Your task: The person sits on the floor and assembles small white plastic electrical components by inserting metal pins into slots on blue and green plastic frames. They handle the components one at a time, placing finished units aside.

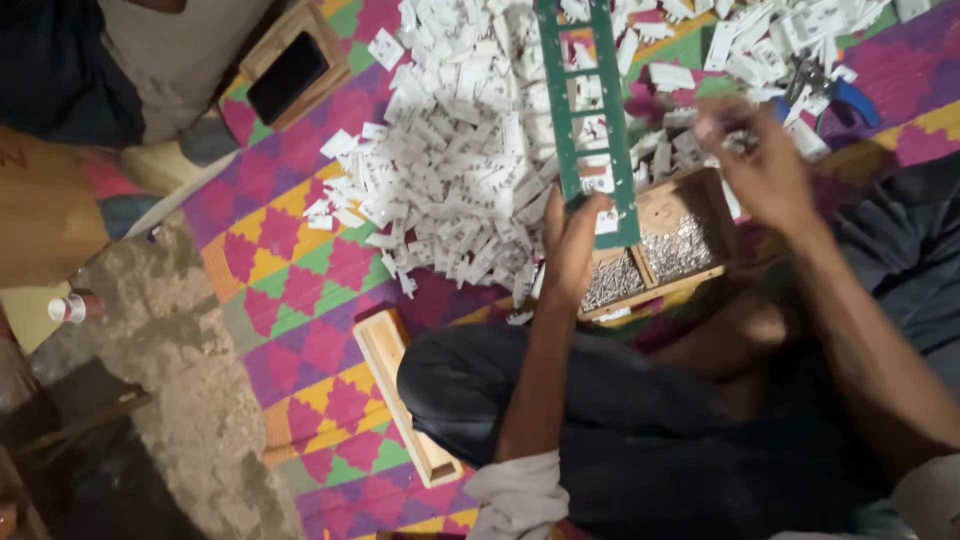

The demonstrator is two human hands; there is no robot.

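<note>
Frame [590,110]: dark green, ladder-like slots.
Small parts heap [450,150]: white.
Mat [300,270]: stepped diamond pattern in magenta, yellow, green and purple.
Divided box [690,205]: light brown wood.
Box contents [680,248]: silvery.
Tool handles [855,98]: blue.
Trousers [600,410]: black.

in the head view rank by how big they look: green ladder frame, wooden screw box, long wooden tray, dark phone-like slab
1. green ladder frame, partly cut off at the top
2. long wooden tray
3. wooden screw box, close to the tray, unsure
4. dark slab

floor workshop: heaped white parts [450,150]
</note>
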